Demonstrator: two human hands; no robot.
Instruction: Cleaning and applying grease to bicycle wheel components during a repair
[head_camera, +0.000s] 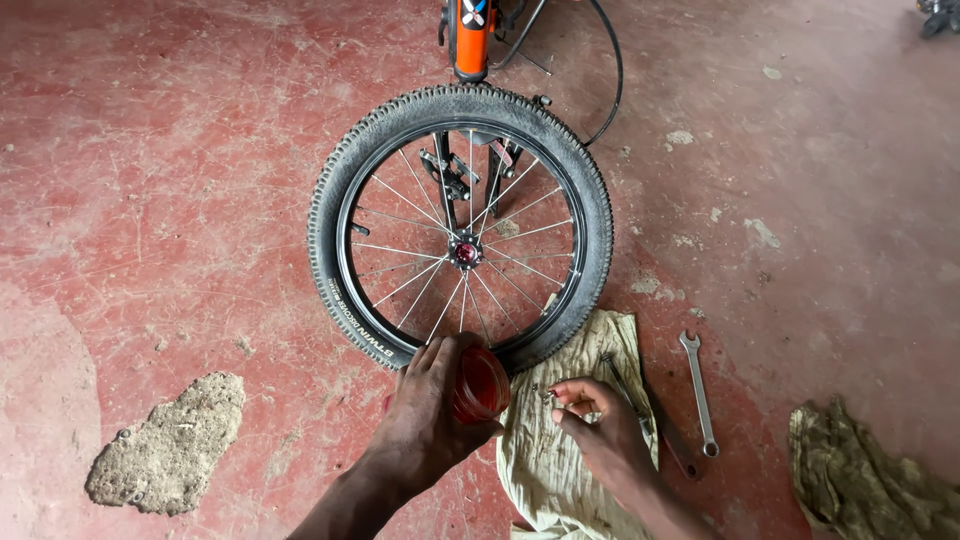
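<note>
Head view, looking down at a red-painted concrete floor (180, 180).

Left hand (430, 410), lower centre: fingers curled around a small red translucent container (482, 383), closed on it, just below the tyre.

Right hand (598, 430), lower centre-right: fingertips pinched together over a pale cloth (560, 440); small metal bits (546, 395) lie at the fingertips. Cannot tell whether anything is actually gripped.

Bicycle wheel (460, 225) lies flat at frame centre: knobby black tyre, silver spokes, red-capped hub (466, 251). Pale lettering runs along the rim at lower left. Orange fork (471, 35) at top centre.

Judgement: small-parts stage of hub work, container in hand, loose pieces being sorted on the cloth. Fine pinch control and a steady container matter here.

Spanner (699, 392) on the floor right of the cloth, well apart from both hands. Second, darker rag (870, 485) at lower right. Broken patch of bare concrete (165, 445) at lower left.
</note>
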